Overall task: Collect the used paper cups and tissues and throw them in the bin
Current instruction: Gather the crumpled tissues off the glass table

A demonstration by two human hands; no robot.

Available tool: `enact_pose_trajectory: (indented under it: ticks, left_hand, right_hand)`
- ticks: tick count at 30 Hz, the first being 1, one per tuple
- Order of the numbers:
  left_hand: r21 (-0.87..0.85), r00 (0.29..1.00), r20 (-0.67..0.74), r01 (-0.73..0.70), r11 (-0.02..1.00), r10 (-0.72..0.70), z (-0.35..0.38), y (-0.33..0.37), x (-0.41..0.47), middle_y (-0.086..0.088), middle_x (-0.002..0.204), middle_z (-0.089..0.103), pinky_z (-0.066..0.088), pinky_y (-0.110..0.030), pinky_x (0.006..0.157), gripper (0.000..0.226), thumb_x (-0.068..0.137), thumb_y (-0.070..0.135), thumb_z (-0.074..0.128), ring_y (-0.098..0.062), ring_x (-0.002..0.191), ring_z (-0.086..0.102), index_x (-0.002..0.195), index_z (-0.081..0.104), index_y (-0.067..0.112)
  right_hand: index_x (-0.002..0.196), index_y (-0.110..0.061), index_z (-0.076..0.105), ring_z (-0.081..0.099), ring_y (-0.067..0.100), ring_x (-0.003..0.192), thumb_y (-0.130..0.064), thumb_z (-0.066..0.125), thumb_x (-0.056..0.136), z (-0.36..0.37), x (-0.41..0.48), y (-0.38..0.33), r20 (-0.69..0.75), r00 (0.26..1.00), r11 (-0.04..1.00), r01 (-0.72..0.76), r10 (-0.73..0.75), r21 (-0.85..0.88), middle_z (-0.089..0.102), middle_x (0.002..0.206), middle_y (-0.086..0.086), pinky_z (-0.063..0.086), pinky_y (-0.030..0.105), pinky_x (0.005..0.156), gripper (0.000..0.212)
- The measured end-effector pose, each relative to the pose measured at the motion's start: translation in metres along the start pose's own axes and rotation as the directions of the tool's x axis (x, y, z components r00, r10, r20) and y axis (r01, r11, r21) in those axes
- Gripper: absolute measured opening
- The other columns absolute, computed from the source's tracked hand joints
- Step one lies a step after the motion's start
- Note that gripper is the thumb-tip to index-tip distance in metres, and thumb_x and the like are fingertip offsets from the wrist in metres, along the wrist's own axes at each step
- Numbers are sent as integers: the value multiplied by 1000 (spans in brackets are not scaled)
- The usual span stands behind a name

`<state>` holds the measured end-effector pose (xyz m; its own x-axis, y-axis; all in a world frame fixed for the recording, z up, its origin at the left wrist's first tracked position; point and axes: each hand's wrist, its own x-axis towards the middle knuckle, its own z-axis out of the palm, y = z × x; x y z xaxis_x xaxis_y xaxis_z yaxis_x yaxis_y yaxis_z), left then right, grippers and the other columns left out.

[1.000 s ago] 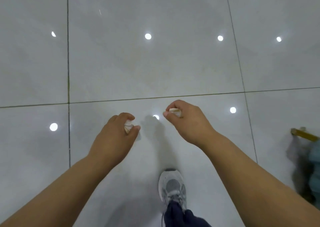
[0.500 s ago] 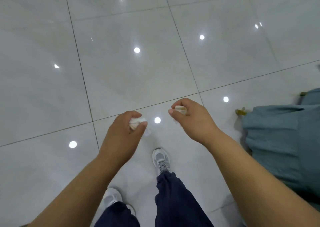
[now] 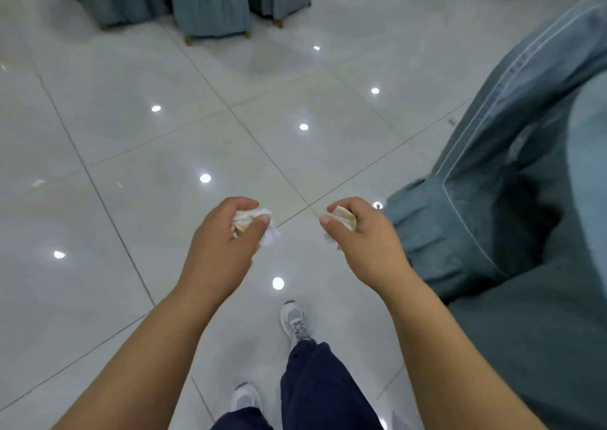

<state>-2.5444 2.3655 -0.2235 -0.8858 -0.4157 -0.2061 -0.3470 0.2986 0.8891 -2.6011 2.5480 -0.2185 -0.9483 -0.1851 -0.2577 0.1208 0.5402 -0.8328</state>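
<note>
My left hand (image 3: 226, 242) grips a crumpled white tissue (image 3: 267, 232) bunched with a crushed tan-and-white paper cup (image 3: 242, 221); the tissue sticks out to the right of my fingers. My right hand (image 3: 364, 242) grips a second crushed tan-and-white paper cup (image 3: 345, 219) between thumb and curled fingers. Both hands are held out in front of me at waist height above the glossy grey tile floor (image 3: 164, 166). No bin is in view.
A table draped in a teal cloth (image 3: 492, 199) stands close on my right. Several chairs in teal covers (image 3: 210, 5) line the far edge. My feet in grey sneakers (image 3: 294, 321) and dark trousers show at the bottom.
I have walked and turned: the teal-draped table has come in close on the right and covered chairs have appeared ahead. Both hands keep their grip on the same litter.
</note>
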Motion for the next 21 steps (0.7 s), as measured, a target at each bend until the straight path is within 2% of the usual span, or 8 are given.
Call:
enact_pose_trajectory:
  ticks: [2, 4, 7, 10, 15, 17, 21]
  left_hand:
    - [-40, 999, 43, -27, 999, 29, 9, 24, -12, 5, 101, 61, 39, -2, 48, 16, 91, 30, 59, -5, 79, 58, 106, 60, 27]
    - [-56, 993, 89, -68, 996, 73, 20, 48, -21, 6, 99, 61, 39, -2, 47, 14, 91, 30, 60, -4, 78, 58, 105, 61, 27]
    - [-80, 982, 140, -118, 990, 128, 44, 84, -27, 7, 98, 61, 40, -4, 46, 13, 90, 30, 60, -5, 78, 58, 103, 61, 26]
    - [-91, 966, 182, -169, 981, 183, 76, 122, -26, 8, 96, 62, 43, -8, 47, 11, 89, 33, 62, -6, 78, 59, 99, 62, 29]
    - [-125, 932, 234, -254, 959, 277, 147, 192, -13, 10, 92, 63, 43, -14, 55, 12, 88, 36, 63, -6, 80, 60, 98, 62, 29]
    - [-141, 915, 248, -291, 946, 319, 178, 219, -10, 11, 90, 63, 44, -13, 55, 10, 88, 35, 63, -1, 76, 59, 97, 62, 30]
    - [-184, 880, 294, -332, 925, 374, 233, 257, -5, 8, 81, 61, 41, -7, 45, 4, 88, 30, 62, 6, 57, 53, 90, 61, 26]
  right_hand:
    - [96, -27, 59, 54, 5, 70, -35, 61, 90, -22, -21, -2, -79, 997, 999, -12, 15, 32, 60, 83, -11, 43, 12, 56, 10]
    - [94, -28, 59, 56, 7, 72, -35, 61, 90, -46, -37, -2, -150, 988, 998, -15, 24, 62, 61, 83, -9, 45, 18, 62, 9]
    - [98, -30, 59, 58, 10, 78, -38, 62, 89, -86, -50, 0, -239, 969, 996, -39, 57, 79, 62, 89, -9, 46, 23, 66, 13]
    - [99, -30, 59, 58, 10, 78, -39, 62, 87, -132, -53, 4, -319, 945, 995, -40, 68, 93, 62, 88, -10, 43, 22, 63, 15]
    - [94, -31, 59, 56, -3, 68, -33, 62, 89, -219, -43, 10, -407, 913, 997, -9, 40, 78, 61, 85, -9, 41, 7, 51, 7]
    - [89, -33, 58, 55, 1, 68, -33, 63, 88, -253, -37, 15, -459, 887, 995, -15, 57, 95, 61, 84, -9, 41, 7, 47, 6]
    - [85, -31, 59, 59, 9, 74, -34, 66, 86, -310, -27, 36, -585, 808, 996, -23, 73, 91, 64, 80, -7, 41, 12, 58, 8]
